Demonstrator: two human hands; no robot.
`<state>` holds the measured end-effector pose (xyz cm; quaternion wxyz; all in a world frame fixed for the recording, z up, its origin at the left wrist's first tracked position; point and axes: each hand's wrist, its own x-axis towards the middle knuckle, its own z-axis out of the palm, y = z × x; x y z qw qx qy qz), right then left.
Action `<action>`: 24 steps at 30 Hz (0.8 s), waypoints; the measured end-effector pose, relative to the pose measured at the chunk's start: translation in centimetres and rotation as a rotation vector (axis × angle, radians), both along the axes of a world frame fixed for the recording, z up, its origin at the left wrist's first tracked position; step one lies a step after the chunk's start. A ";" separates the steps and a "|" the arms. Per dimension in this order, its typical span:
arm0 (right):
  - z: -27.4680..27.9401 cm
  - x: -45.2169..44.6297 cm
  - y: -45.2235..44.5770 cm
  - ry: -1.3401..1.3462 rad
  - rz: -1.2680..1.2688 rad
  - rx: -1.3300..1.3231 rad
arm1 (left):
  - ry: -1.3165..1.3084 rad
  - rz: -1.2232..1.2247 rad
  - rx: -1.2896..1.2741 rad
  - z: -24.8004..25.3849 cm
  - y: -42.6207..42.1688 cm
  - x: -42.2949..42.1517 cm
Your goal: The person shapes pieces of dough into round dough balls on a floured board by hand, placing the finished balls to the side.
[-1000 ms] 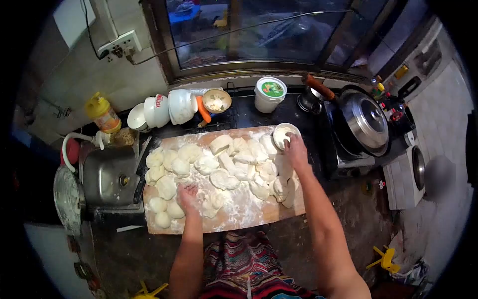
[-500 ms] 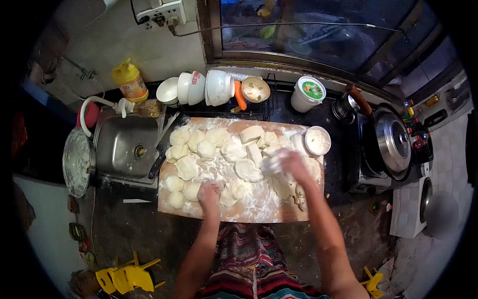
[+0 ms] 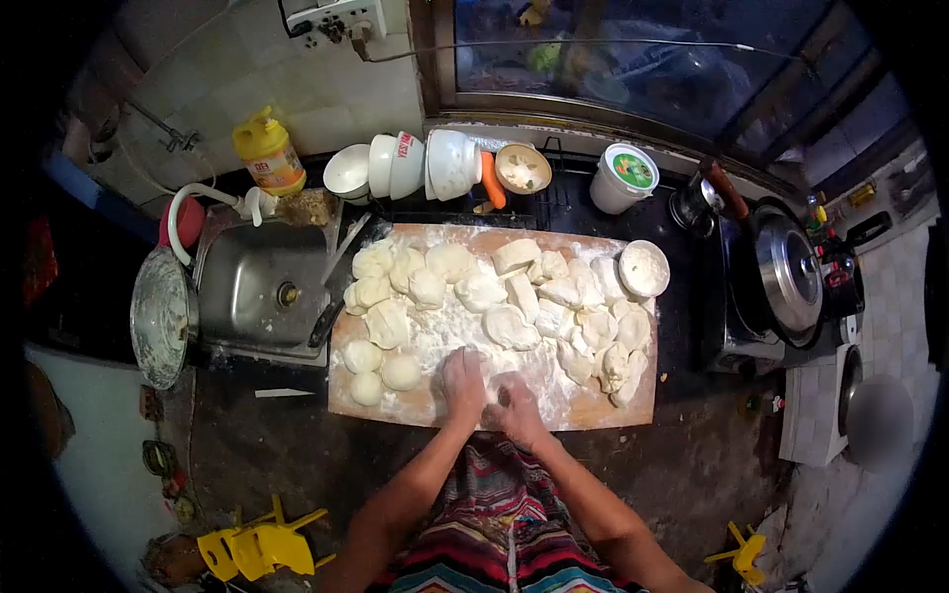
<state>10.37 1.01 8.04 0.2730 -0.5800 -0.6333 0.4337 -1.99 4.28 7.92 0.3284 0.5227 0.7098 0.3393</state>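
Both hands are low over the front middle of the floured wooden board. My left hand has its fingers together and bent downward; whatever is under it is hidden. Close to its right, my right hand is curled, and I cannot make out what its fingers hold. Smooth round dough balls lie left of my hands. Flatter dough pieces and cut lumps cover the back and right of the board. A small bowl of flour stands at the board's back right corner.
A knife lies between the board and the sink. Behind the board are stacked bowls, an orange-handled item and a lidded white tub. A lidded pan sits on the right.
My right hand has left the flour bowl and come down beside my left hand. My left hand has moved right. The dough piece that was beside it is no longer visible there. The view has shifted.
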 end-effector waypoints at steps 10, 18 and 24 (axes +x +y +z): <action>-2.5 -0.8 0.1 0.048 -0.234 -0.316 | 0.582 -0.190 0.223 -5.0 4.0 -0.1; -2.3 0.6 -2.9 0.041 0.107 0.238 | 0.201 -0.125 -0.049 -6.0 -4.4 -0.7; 1.4 -0.4 0.3 0.080 -0.171 -0.226 | 0.588 -0.062 0.374 -6.3 4.2 -1.1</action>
